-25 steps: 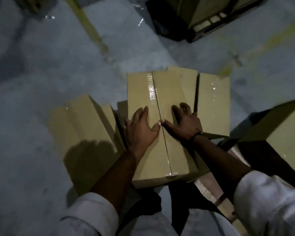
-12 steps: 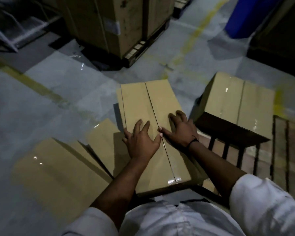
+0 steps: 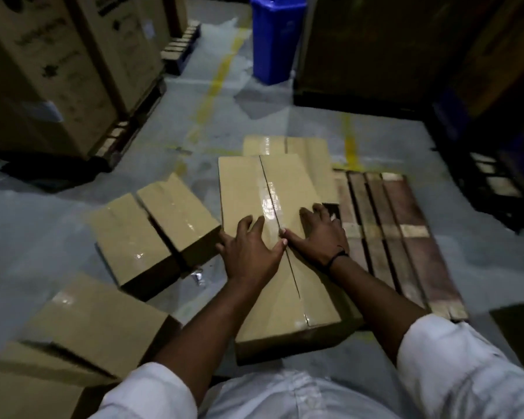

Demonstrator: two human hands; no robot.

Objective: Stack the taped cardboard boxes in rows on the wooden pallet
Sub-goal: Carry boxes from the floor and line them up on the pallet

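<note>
The person is pressing both palms on the top of a long brown cardboard box that is sealed with glossy clear tape along its middle seam. The left hand and the right hand are lying flat with fingers spread, one on each flap, and neither is gripping anything. The box is lying at the left edge of the dark slatted wooden pallet, just in front of a second taped brown box. Whether it is resting fully on the slats, I cannot tell.

I think it is being seated into its row. To do this well, both hands should be pushing evenly, so the short end is meeting the second box squarely. The cardboard is looking smooth and stiff and the tape slippery, so flat palms may be sliding. Another taped box is waiting on the grey concrete floor.
</note>
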